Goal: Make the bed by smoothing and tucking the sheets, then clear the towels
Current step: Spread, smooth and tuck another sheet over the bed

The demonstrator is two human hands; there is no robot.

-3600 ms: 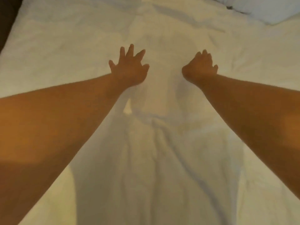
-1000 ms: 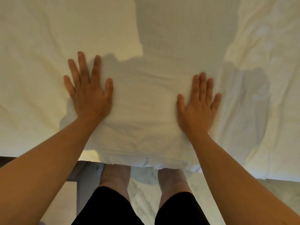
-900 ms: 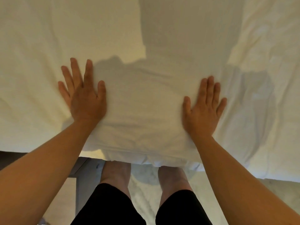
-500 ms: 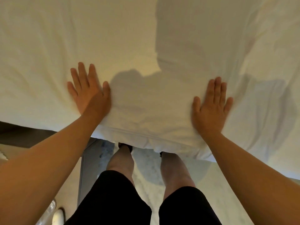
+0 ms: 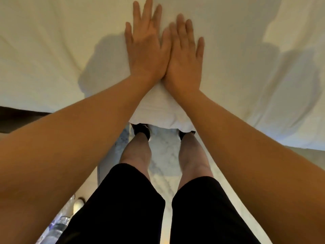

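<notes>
**Currently: 2 flat hands on white sheet, near edge of bed**

Item 1, left hand [image 5: 146,50]: palm down on the sheet [image 5: 52,59], fingers straight and slightly spread, gripping nothing. Its thumb side lies against the right hand.

Item 2, right hand [image 5: 184,62]: palm down just beside the left, fingers straight, thumb edge touching the left hand; holding nothing. Both forearms converge from the lower corners of the view.

Item 3, sheet: white, covering the bed across the whole upper part of the view. Soft creases on the left, deeper folds at the right. Its near edge hangs over the bedside in a rounded fold [image 5: 161,117] directly below the wrists.

Item 4, legs [image 5: 191,155]: 2, in black shorts [image 5: 123,208] and dark shoes, standing on a pale marbled floor [image 5: 163,150], toes hidden under the overhanging fold.

Item 5: blurred plastic bottles [image 5: 58,224] at lower left.
</notes>
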